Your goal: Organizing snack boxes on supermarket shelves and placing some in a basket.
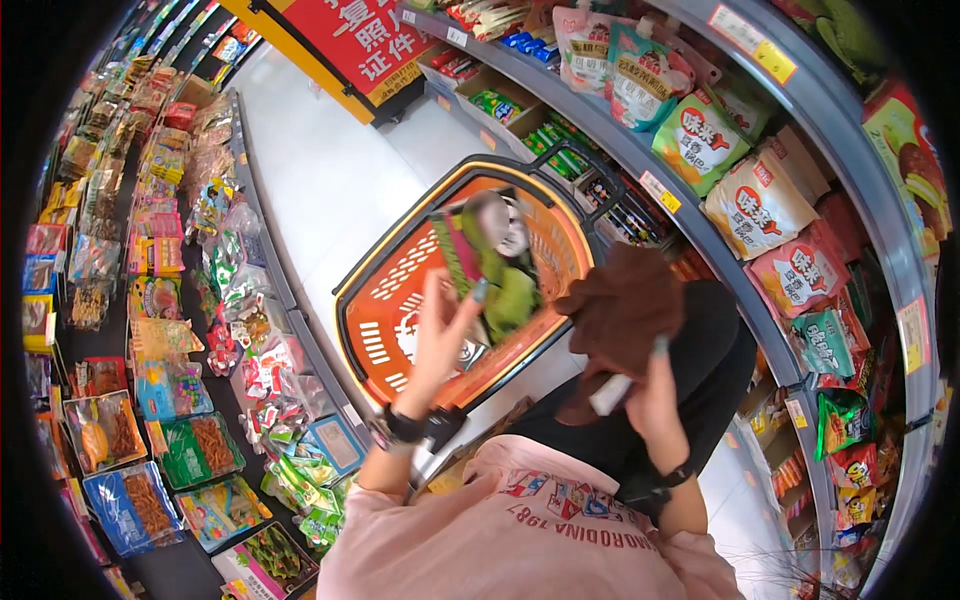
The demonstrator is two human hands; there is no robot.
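Observation:
An orange shopping basket (pixel 375 340) with black rim and handles lies in front of me. A blurred green snack bag (pixel 510 300) with pink and dark parts is inside it. My left hand (pixel 440 330) is over the basket, its fingers apart and holding nothing, close to the bag. My right hand (pixel 655 395) grips a crumpled dark brown cloth (pixel 630 295) by its lower edge, over my black trousers. A small white piece, like a tag, shows beside the right fingers; its kind is unclear.
Shelves (pixel 700 215) of snack pouches curve along my right side. On the left, a low display (pixel 185 530) carries many bagged snacks. A red and yellow sign (pixel 350 50) stands ahead on the pale floor (pixel 290 170). A dark band is on each wrist.

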